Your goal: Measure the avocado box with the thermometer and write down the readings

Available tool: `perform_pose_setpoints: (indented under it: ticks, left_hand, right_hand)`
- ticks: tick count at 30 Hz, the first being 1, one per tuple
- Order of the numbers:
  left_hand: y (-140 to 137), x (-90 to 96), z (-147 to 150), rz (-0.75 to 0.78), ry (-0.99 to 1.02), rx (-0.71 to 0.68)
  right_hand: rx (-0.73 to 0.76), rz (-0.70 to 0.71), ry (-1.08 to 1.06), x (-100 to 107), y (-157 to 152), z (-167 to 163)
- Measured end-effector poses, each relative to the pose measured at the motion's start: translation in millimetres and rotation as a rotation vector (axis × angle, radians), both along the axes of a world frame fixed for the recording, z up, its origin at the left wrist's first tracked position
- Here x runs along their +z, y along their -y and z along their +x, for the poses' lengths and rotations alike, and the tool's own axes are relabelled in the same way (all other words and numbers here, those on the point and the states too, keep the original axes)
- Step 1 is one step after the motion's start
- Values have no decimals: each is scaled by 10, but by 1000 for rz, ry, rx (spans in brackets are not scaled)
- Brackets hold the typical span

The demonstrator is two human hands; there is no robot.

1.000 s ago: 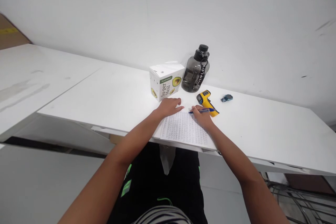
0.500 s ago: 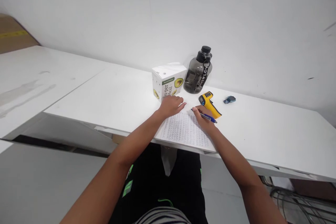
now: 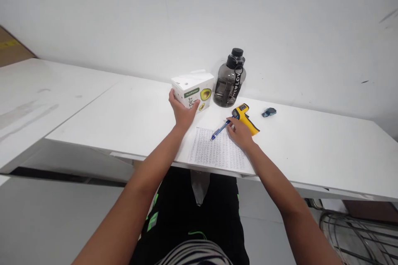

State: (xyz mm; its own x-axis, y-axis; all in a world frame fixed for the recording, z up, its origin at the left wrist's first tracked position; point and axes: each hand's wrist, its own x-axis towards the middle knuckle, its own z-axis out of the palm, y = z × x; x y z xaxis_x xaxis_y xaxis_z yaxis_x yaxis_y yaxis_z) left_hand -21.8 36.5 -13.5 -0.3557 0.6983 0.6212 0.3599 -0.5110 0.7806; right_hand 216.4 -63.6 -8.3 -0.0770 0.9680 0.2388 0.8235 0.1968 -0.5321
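The left hand (image 3: 183,114) clasps a white box (image 3: 199,84) while the right hand (image 3: 240,133), set apart, holds a blue pen (image 3: 220,129). Just beyond the right hand lies a yellow, gun-shaped device (image 3: 245,119).

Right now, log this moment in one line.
left hand: gripping white box | right hand: touching blue pen | sheet: rows of marks visible | bottle: standing beside box

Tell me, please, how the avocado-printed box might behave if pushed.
The box probably feels stiff, given its straight edges. Its flat sides suggest sliding rather than rolling. Its weight is unclear, as its contents are hidden.
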Motion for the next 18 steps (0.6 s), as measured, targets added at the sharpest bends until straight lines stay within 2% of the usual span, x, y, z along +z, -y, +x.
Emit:
perform_pose_setpoints:
  ticks: [3,6,9,11,14,18]
  left_hand:
    - [-20,-23,2,-43,117,-88]
    - [-19,-19,-16,-61,128,-89]
    - [-15,-2,-38,-101,132,-87]
    - [-18,10,-50,-126,146,-90]
    - [-21,37,-56,-151,191,-81]
    - [23,116,-34,-148,320,-126]
  right_hand:
    - [8,-32,50,11,9,-16]
    - [-48,31,90,40,2,6]
    - [-191,136,148,101,-12,79]
    - [-330,151,216,143,-16,139]
    - [-484,58,313,173,-16,208]
    - [-484,-116,334,152,-29,245]
